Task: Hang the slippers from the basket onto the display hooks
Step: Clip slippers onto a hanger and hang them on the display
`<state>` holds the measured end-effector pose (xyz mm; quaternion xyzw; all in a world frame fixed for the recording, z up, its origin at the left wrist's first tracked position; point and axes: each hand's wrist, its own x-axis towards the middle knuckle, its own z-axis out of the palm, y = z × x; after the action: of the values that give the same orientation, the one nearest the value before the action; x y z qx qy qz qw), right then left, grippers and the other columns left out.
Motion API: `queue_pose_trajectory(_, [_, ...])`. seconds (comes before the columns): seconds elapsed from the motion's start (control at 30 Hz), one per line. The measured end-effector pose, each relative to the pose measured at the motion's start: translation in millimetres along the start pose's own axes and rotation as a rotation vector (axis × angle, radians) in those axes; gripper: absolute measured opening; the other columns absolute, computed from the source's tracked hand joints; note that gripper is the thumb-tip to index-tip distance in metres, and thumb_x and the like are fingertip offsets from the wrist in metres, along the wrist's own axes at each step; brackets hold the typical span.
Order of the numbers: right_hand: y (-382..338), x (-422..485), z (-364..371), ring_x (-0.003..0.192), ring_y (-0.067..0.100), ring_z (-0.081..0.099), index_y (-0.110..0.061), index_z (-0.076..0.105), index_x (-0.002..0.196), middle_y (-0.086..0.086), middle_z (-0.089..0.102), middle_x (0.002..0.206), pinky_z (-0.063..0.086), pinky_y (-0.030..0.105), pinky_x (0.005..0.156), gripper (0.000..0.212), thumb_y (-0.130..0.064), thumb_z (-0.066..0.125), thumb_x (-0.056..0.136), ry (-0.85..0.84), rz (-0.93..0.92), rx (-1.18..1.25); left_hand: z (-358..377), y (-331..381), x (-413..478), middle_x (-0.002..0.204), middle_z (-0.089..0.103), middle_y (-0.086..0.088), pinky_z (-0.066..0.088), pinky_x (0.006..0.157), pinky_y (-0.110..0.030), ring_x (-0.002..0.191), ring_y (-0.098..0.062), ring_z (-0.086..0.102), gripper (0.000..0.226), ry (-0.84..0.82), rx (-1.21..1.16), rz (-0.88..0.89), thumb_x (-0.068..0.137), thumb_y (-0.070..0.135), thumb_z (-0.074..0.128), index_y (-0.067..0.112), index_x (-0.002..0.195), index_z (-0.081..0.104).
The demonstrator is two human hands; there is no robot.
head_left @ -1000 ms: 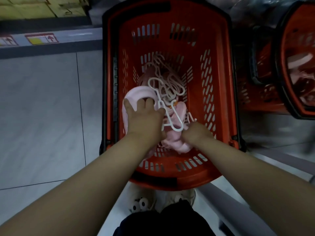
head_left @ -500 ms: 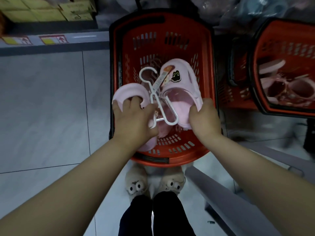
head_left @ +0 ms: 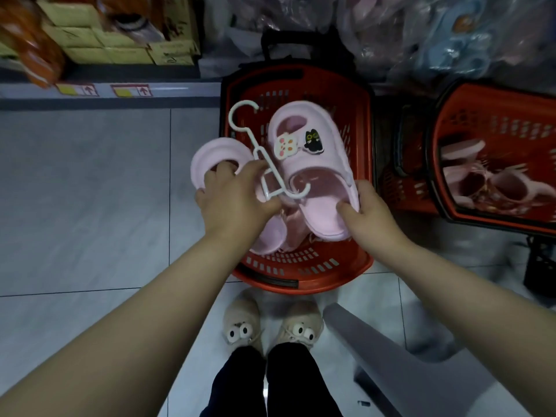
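I hold a pair of pink slippers above the red basket (head_left: 362,164) on the floor. My left hand (head_left: 233,203) grips the left slipper (head_left: 210,158) together with the stem of a white plastic hanger (head_left: 255,149), whose hook points up and left. My right hand (head_left: 365,212) grips the heel end of the right slipper (head_left: 316,170), which carries a black cat charm and a white paw charm. More pink slippers lie under my hands in the basket, mostly hidden. No display hooks are in view.
A second red basket (head_left: 493,115) with pink slippers stands at the right. Cardboard boxes (head_left: 120,40) fill a low shelf at the back left, bagged goods the back right. A grey bar (head_left: 391,365) runs along the floor by my right foot. Grey tiles lie to the left.
Both hands have lifted the slipper pair and its hanger up out of the basket. The view has risen and pulled back, so shelf boxes and my feet show.
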<state>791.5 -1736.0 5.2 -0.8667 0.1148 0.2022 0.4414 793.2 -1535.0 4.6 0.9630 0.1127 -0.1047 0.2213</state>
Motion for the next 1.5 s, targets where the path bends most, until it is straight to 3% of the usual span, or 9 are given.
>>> queue_pose_trajectory(0.23, [-9, -2, -21, 0.099, 0.022, 0.053, -0.013, 0.044, 0.123, 0.006, 0.057, 0.111, 0.043, 0.033, 0.081, 0.034, -0.015, 0.052, 0.091, -0.064, -0.053, -0.125, -22, 11, 1, 0.114, 0.048, -0.008, 0.038, 0.092, -0.049, 0.115, -0.033, 0.038, 0.057, 0.047, -0.07, -0.038, 0.071, 0.045, 0.069, 0.039, 0.126, 0.053])
queue_pose_trajectory(0.37, [-6, -9, -36, 0.115, 0.022, 0.051, -0.013, 0.043, 0.13, 0.007, 0.055, 0.124, 0.037, 0.025, 0.086, 0.044, -0.016, 0.059, 0.089, -0.156, 0.031, -0.132, -38, 26, -7, 0.117, 0.048, -0.011, 0.038, 0.089, -0.047, 0.113, -0.034, 0.039, 0.061, 0.088, -0.018, 0.104, 0.068, 0.047, 0.072, 0.036, 0.125, 0.056])
queue_pose_trajectory(0.47, [-21, -19, -45, 0.136, 0.024, 0.027, -0.012, 0.023, 0.144, 0.01, 0.029, 0.145, 0.024, 0.025, 0.104, 0.091, -0.024, 0.078, 0.072, -0.064, -0.043, -0.229, -48, 41, -13, 0.115, 0.05, -0.013, 0.039, 0.088, -0.052, 0.111, -0.036, 0.04, 0.059, 0.09, -0.023, 0.177, 0.069, 0.044, 0.071, 0.032, 0.125, 0.056])
queue_pose_trajectory(0.57, [-60, -20, -56, 0.14, 0.029, 0.012, -0.012, 0.011, 0.148, 0.013, 0.012, 0.152, 0.012, 0.032, 0.11, 0.123, -0.046, 0.082, 0.053, 0.049, -0.36, -0.417, -62, 49, -12, 0.112, 0.05, -0.014, 0.038, 0.087, -0.05, 0.109, -0.037, 0.041, 0.06, 0.074, 0.006, 0.243, 0.067, 0.04, 0.071, 0.029, 0.124, 0.057])
queue_pose_trajectory(0.8, [-113, -18, -70, 0.127, 0.039, 0.032, -0.004, 0.039, 0.136, 0.019, 0.034, 0.14, 0.029, 0.053, 0.104, 0.112, -0.069, 0.059, 0.047, -0.013, -0.584, -0.889, -101, 53, -21, 0.108, 0.049, -0.01, 0.04, 0.086, -0.047, 0.108, -0.034, 0.041, 0.067, 0.021, -0.016, 0.27, 0.066, 0.046, 0.073, 0.028, 0.127, 0.053])
queue_pose_trajectory(0.9, [-126, -28, -76, 0.117, 0.041, 0.039, -0.004, 0.047, 0.127, 0.02, 0.039, 0.131, 0.034, 0.05, 0.099, 0.107, -0.073, 0.052, 0.046, 0.029, -0.567, -0.799, -124, 57, -28, 0.116, 0.049, -0.007, 0.038, 0.089, -0.045, 0.112, -0.031, 0.039, 0.078, -0.033, -0.061, 0.285, 0.063, 0.052, 0.071, 0.027, 0.133, 0.047])
queue_pose_trajectory(1.13, [-163, -67, -110, 0.115, 0.038, 0.033, 0.002, 0.048, 0.116, 0.023, 0.031, 0.13, 0.025, 0.032, 0.096, 0.084, -0.047, 0.078, 0.054, 0.098, -0.572, -0.525, -188, 62, -52, 0.133, 0.039, -0.008, 0.03, 0.1, -0.033, 0.121, -0.023, 0.031, 0.101, -0.128, -0.103, 0.449, 0.059, 0.044, 0.082, 0.021, 0.144, 0.032])
queue_pose_trajectory(1.3, [-189, -86, -145, 0.121, 0.04, 0.03, 0.002, 0.048, 0.112, 0.023, 0.027, 0.135, 0.021, 0.031, 0.101, 0.079, -0.036, 0.086, 0.055, 0.149, -0.578, -0.477, -228, 75, -71, 0.139, 0.035, -0.004, 0.023, 0.1, -0.024, 0.128, -0.021, 0.029, 0.093, -0.118, -0.081, 0.496, 0.068, 0.033, 0.08, 0.019, 0.145, 0.03])
queue_pose_trajectory(1.5, [-233, -118, -175, 0.125, 0.043, 0.028, 0.002, 0.046, 0.11, 0.024, 0.026, 0.135, 0.027, 0.046, 0.105, 0.078, -0.039, 0.085, 0.056, 0.167, -0.677, -0.455, -269, 92, -97, 0.129, 0.041, -0.009, 0.04, 0.099, -0.048, 0.12, -0.028, 0.041, 0.084, 0.024, -0.025, 0.55, 0.066, 0.05, 0.067, 0.018, 0.138, 0.04])
